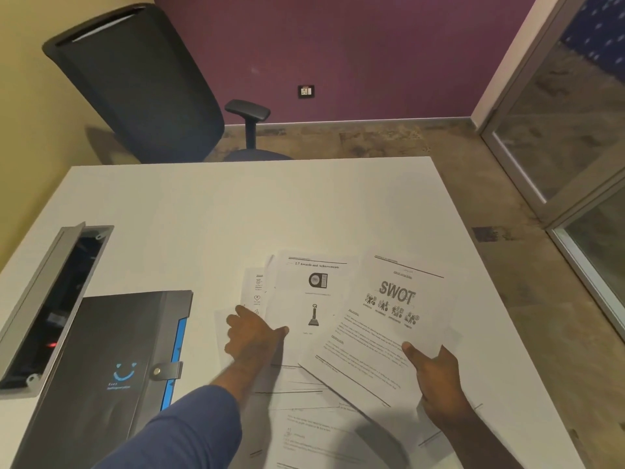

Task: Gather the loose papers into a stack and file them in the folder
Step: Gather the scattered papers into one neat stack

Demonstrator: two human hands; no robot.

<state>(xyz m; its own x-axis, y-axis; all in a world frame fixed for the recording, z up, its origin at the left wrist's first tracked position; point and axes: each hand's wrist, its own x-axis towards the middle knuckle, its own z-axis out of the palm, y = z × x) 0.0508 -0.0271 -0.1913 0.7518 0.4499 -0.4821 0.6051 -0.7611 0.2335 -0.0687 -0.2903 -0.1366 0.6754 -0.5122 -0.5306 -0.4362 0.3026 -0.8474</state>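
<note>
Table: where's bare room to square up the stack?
Free: the far half of the table, beyond the papers up to the chair; also the right strip past the SWOT sheet. Crowded: near centre, papers under both hands; folder and cable tray fill the left.

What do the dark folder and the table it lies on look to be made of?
The folder looks like smooth, semi-glossy plastic: it shows soft sheen, a blue edge and a strap with a metal-looking snap. The table has a matte white, even surface, likely laminate, though the core underneath cannot be seen.

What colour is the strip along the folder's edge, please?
Bright blue, on a dark grey folder; seen in the head view.
</note>
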